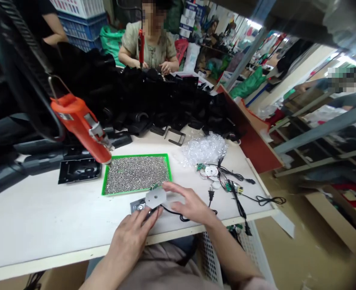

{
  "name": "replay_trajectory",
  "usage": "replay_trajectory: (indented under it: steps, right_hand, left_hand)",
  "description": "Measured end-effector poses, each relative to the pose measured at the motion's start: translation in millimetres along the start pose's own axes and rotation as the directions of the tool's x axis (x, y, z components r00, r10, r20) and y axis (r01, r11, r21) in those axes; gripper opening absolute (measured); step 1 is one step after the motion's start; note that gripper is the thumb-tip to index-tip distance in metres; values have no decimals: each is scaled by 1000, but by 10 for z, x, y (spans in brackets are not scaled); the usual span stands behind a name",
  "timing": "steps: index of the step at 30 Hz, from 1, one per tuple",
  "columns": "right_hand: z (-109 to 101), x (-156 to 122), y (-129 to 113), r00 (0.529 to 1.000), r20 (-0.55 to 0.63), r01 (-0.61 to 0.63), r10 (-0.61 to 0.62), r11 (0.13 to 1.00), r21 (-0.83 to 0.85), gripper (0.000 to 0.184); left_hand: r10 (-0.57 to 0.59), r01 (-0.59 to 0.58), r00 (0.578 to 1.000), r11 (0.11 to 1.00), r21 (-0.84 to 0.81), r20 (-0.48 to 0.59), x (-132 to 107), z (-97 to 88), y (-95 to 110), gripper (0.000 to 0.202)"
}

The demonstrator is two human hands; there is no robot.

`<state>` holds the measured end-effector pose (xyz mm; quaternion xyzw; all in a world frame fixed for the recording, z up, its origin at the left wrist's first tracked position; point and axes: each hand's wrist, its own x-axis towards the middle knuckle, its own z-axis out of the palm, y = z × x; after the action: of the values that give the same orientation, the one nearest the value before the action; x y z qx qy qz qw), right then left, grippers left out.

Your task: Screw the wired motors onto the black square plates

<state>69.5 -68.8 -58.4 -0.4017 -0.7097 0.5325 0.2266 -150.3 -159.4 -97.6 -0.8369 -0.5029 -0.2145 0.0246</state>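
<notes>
A light grey plate (156, 197) with a hole in its middle sits over a small dark housing (134, 206) near the table's front edge. My left hand (131, 231) has its fingers closed on the housing's near side, just below the plate. My right hand (192, 203) is spread, thumb and fingers apart, with the fingertips beside the plate's right edge. From the parts, a black cord (173, 211) runs under my right hand. A green tray (169, 171) full of small metal screws lies just beyond. To its left is an open black plastic shell (79, 170).
An orange electric screwdriver (81, 129) hangs over the tray's left corner. Clear plastic bags (206, 148) and circuit boards with cords (229, 185) lie at right. Black plastic parts (165, 100) are heaped behind. Another person (150, 44) sits across the table.
</notes>
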Motion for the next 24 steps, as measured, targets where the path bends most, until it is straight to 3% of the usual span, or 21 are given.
replay_trajectory:
  steps: [3,6,9,11,14,16,18,20,22,24]
  right_hand:
    - [289,188,119,992,-12,-119,127,956,269,39]
    - [370,163,256,949,-261,-46,176,897,440,33]
    - [296,-11,210,820,-555,107,139,915,388,25]
    - [237,-147,90,763,-645,164,47,950,264,18]
    - [204,-294,-95,783,-606,204,-137,978,43,10]
    - [217,-320,-146,785,-579,229,-221,972,-60,9]
    - [243,-288,-112,773,-588,236,-239,968,-83,7]
    - [269,-220,-12,766,-608,228,-207,973,-44,6]
    - [293,-142,113,788,-592,229,-169,973,28,20]
    - [324,-73,222,881,-455,223,-129,962,159,53]
  left_hand:
    - [38,-40,999,996,-79,-31,44,152,70,54]
    - [-32,16,998,970,-241,-62,62,341,176,52]
    - [-147,114,989,869,-482,-31,123,438,294,39]
    - [-210,205,975,762,-614,66,193,419,357,38]
    - [-292,351,933,596,-722,213,322,307,389,47]
    - [-382,421,893,525,-740,237,421,231,362,43]
    - [-442,449,866,490,-747,231,526,177,311,37]
    - [-431,463,863,465,-755,263,618,135,249,34]
    - [-393,507,850,431,-747,350,678,87,180,35]
    - [-389,559,820,386,-734,420,700,22,110,36]
